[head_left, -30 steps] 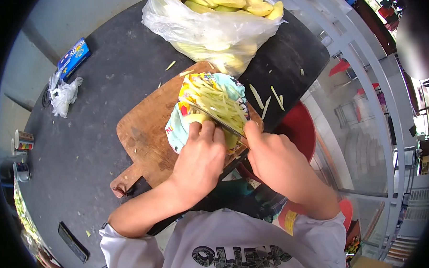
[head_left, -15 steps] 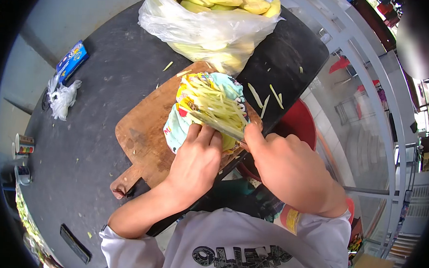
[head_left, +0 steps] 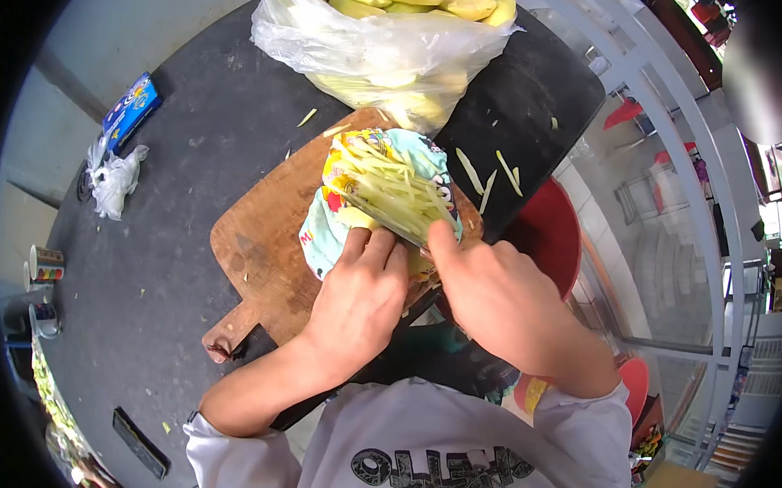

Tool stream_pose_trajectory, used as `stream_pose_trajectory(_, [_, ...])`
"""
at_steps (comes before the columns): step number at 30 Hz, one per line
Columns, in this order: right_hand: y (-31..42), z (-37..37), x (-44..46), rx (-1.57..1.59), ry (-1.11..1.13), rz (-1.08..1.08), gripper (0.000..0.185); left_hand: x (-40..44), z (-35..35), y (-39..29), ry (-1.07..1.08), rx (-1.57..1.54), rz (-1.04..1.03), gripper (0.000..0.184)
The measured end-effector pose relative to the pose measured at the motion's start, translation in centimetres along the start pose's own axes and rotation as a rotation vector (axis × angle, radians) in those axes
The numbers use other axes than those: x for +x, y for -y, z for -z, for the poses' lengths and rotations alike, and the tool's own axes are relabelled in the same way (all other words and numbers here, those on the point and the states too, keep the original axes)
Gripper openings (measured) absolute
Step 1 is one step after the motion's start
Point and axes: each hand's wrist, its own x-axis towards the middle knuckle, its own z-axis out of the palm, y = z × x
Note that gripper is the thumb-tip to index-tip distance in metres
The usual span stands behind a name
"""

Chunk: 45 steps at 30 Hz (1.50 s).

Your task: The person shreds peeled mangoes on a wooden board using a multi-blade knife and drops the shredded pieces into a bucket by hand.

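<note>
My right hand [head_left: 506, 301] grips a knife, its handle mostly hidden in the fist; the blade [head_left: 385, 219] slants up and left under a heap of thin pale-green fruit strips [head_left: 394, 181]. My left hand [head_left: 361, 286] has its fingers curled down just below the blade, pressing on a pale-yellow fruit piece [head_left: 355, 217] mostly covered by the fingers. The strips lie over a printed cloth [head_left: 321, 245] in light blue and yellow. Beneath it is a wooden cutting board [head_left: 265, 221] with its handle toward the lower left.
A plastic bag [head_left: 373, 56] full of peeled fruit pieces stands beyond the board. Loose strips [head_left: 488, 190] lie on the dark table [head_left: 180, 278]. At the left are a blue box [head_left: 133, 109], a crumpled white bag [head_left: 114, 180] and cups [head_left: 47, 264]. A red basin [head_left: 548, 238] sits below the table's right edge.
My right hand has shifted slightly left with the knife, closer to my left hand. The left hand stays almost in place on the fruit piece.
</note>
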Motion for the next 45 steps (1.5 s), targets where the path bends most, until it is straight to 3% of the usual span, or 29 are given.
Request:
stream_pose_trajectory(10, [0.5,-0.5,0.3,0.066,-0.076,0.03,0.022,-0.2,-0.6,1.0,-0.019,0.047,0.051,0.029])
stream_pose_trajectory(16, [0.3,1.1,-1.9,-0.031,-0.101,0.077,0.026,-0.5,-0.1,0.7,-0.031,0.007,0.038,0.029])
stream_pose_trajectory(19, [0.5,1.6,-2.9,-0.129,-0.216,0.054,0.027,-0.7,-0.4,0.7,-0.031,0.033,0.027,0.03])
stream_pose_trajectory(33, [0.4,1.6,-3.4,-0.108,-0.199,0.071,0.023,-0.9,-1.0,0.7,-0.058,0.071,-0.086,0.035])
stream_pose_trajectory(40, [0.8,0.6,-1.8,-0.142,-0.138,-0.011,0.02,-0.4,-0.7,0.2,-0.007,0.043,-0.026,0.036])
stream_pose_trajectory(42, [-0.8,-1.2,0.5,0.031,-0.114,0.046,0.02,-0.4,-0.6,-0.1,-0.035,0.017,-0.036,0.036])
stream_pose_trajectory(45, [-0.3,-0.5,0.0,0.001,-0.073,0.015,0.021,-0.6,-0.6,-0.2,0.006,0.049,-0.017,0.036])
